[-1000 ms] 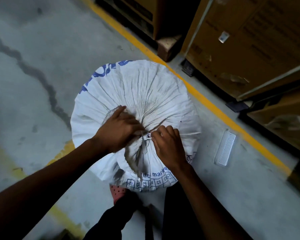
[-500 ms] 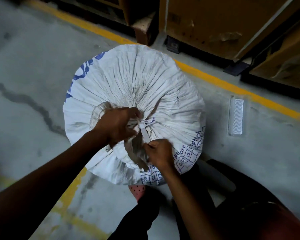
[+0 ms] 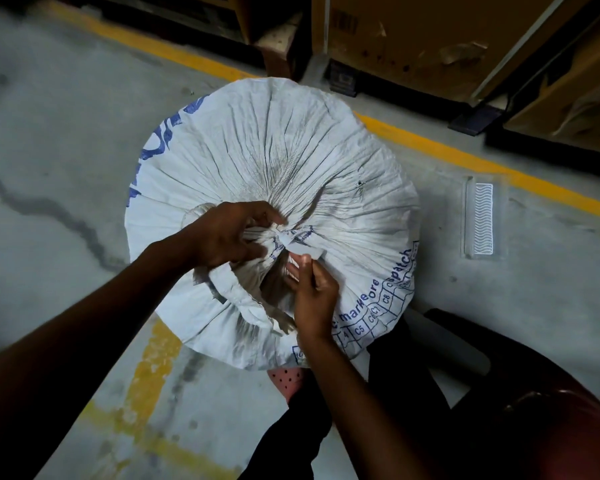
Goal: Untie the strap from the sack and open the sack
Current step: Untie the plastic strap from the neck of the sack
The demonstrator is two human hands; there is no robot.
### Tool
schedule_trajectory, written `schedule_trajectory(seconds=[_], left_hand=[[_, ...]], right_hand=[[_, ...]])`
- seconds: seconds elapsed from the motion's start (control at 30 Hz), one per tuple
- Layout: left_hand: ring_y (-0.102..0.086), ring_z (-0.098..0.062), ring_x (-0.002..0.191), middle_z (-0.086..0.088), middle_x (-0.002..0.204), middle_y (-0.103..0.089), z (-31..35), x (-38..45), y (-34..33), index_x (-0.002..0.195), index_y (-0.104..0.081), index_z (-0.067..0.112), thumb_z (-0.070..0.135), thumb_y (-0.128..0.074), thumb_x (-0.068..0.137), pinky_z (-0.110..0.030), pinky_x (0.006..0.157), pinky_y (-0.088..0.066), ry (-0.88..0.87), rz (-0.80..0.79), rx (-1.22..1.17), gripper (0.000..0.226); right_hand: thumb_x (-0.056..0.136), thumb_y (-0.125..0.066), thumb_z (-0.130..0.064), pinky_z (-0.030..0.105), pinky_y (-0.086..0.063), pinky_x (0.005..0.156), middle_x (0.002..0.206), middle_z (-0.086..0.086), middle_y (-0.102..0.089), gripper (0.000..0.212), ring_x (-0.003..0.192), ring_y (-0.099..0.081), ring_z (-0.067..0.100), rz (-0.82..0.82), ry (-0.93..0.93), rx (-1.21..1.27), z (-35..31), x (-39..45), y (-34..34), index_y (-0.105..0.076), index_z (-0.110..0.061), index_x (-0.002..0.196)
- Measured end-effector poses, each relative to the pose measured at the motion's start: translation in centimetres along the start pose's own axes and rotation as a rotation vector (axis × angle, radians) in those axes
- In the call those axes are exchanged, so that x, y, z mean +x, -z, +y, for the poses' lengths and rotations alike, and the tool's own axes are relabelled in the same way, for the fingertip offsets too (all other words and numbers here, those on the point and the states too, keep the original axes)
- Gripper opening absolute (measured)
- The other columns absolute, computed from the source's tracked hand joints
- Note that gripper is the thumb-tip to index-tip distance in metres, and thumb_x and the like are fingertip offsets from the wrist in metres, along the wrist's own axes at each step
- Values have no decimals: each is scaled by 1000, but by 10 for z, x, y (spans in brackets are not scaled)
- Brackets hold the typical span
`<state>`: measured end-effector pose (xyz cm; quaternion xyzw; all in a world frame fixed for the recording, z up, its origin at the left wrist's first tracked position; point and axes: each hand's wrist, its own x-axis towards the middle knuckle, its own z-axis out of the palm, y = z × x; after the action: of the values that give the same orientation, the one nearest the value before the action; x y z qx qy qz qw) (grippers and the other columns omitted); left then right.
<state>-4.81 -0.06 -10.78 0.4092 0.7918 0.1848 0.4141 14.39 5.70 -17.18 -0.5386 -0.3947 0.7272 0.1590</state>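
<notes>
**Working the knot loose at the sack's neck**

A full white woven sack (image 3: 274, 188) stands on the concrete floor (image 3: 56, 140) in the centre of the frame, its top gathered into radiating pleats that meet at a tied neck a little below the frame's middle. Blue print runs along its upper left and lower right edges. The strap (image 3: 300, 242), a pale flat band, is wrapped around that neck, and its loose end sticks out to the right of the knot.

The left hand (image 3: 227, 233) comes in from the lower left and is clenched around the bunched fabric at the neck, fingers curled over the gather just left of the knot. The right hand (image 3: 312, 289) rises from the bottom centre, its fingertips (image 3: 303, 261) pinching the free end of the strap right below the knot.

The untying step looks to be in hand and unfinished: the neck is cinched and the pleats are tight, though the loose collar of fabric below the knot already gapes a little. The next move probably calls for the left hand to hold the gather steady while the right draws the strap end out through its loop, then unwinds the band from the neck. Only after that can the mouth be spread open.

A clear ridged plastic strip (image 3: 480, 218) lies on the floor at right, near the yellow floor line (image 3: 465, 157).
</notes>
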Motion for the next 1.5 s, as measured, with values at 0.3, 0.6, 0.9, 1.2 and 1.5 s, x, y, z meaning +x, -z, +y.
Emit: schedule_trajectory(seconds=[0.3, 0.6, 0.9, 1.2, 1.5], left_hand=[[-67, -8, 106, 8, 112, -70, -4, 0, 5, 126, -69, 40, 38, -89, 76, -39, 99, -54, 0, 63, -89, 53], [-69, -4, 102, 12, 102, -71, -12, -2, -6, 116, -79, 33, 39, -88, 74, -23, 93, -50, -33, 128, -220, 43], [-62, 2, 79, 27, 87, -64, -21, 5, -4, 113, -81, 27, 27, -89, 76, -16, 74, -43, -7, 132, -187, 38], [-65, 6, 80, 28, 85, -69, -24, 4, -3, 113, -81, 26, 25, -89, 78, -17, 77, -47, 14, 154, -247, 37], [-74, -7, 90, 9, 97, -79, -16, 21, 10, 98, -81, 39, 49, -84, 70, -37, 88, -60, -23, 175, -237, 29]], right_hand=[[99, -60, -36, 44, -63, 81, 85, -1, -79, 26, 83, -76, 21, -15, 170, -157, -12, 23, -15, -79, -18, 92], [84, -77, 1, 26, -58, 80, 89, -4, -79, 19, 87, -75, 10, -84, 198, -127, -3, 29, -10, -78, -16, 93], [80, -81, -16, 37, -60, 73, 87, 5, -80, 17, 77, -72, 10, 35, 195, -197, 8, 39, -25, -79, -5, 93], [86, -74, 0, 19, -54, 76, 94, 7, -77, 13, 84, -69, 4, -10, 227, -163, -3, 39, -36, -74, -2, 99], [85, -74, -9, 45, -57, 96, 104, 14, -78, 22, 102, -74, 30, -161, 199, -68, -11, 49, -31, -76, 0, 104]])
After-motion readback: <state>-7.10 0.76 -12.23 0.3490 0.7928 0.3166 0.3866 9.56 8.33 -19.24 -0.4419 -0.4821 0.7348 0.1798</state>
